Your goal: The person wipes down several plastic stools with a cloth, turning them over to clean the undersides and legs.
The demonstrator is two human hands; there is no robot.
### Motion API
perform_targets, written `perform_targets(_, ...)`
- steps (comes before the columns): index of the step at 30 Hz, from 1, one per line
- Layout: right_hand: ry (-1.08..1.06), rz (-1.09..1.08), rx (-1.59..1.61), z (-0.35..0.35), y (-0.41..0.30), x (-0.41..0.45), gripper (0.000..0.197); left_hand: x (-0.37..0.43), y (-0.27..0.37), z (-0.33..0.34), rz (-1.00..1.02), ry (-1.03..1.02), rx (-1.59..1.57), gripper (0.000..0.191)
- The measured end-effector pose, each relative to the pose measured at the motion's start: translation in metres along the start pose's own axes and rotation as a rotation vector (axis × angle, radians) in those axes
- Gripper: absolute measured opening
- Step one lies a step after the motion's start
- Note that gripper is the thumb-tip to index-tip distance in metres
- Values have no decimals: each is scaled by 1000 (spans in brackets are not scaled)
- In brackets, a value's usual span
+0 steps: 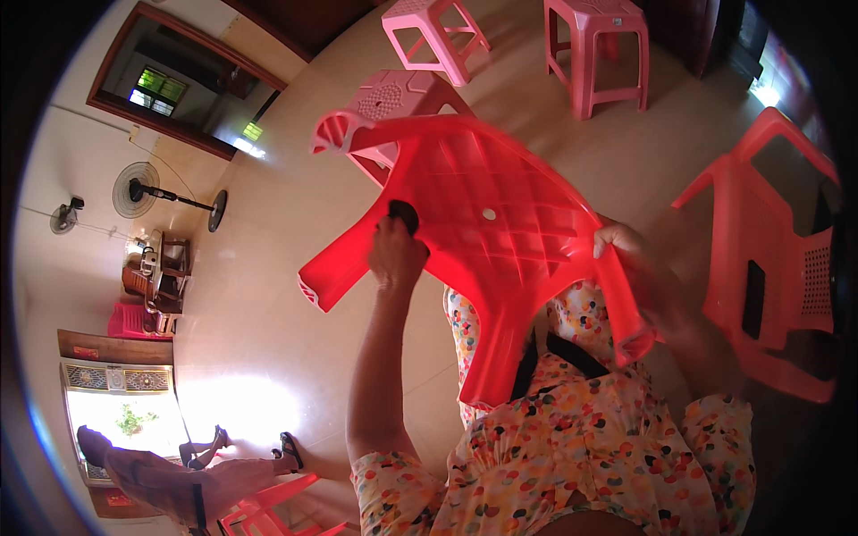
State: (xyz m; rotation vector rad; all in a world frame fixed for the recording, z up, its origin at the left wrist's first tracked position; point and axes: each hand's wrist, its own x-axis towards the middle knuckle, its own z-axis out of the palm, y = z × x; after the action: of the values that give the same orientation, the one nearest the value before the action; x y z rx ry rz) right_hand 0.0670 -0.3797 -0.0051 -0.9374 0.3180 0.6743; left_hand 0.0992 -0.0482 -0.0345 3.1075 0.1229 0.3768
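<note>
A red plastic stool is tipped over in front of my body, its ribbed underside and its legs turned towards me. One leg reaches down to my lap, and a small hole shows near the middle of the seat. My left hand is closed around a small dark object and holds it against the stool's left edge. What kind of object it is cannot be made out. On the other side, my right hand grips the stool at the top of its right leg, with some fingers hidden behind the plastic.
Pink plastic stools stand on the tiled floor beyond. A red plastic armchair with a dark flat item on it is at right. A seated person is at lower left. A pedestal fan stands farther left.
</note>
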Motion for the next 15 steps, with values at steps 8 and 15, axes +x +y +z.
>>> perform_targets(8,156,-20,-90,5,2,6,25,-51,8,31,86,-256,-36,21)
perform_targets(15,135,18,-61,-8,6,0,32,-90,39,30,263,-484,-64,16)
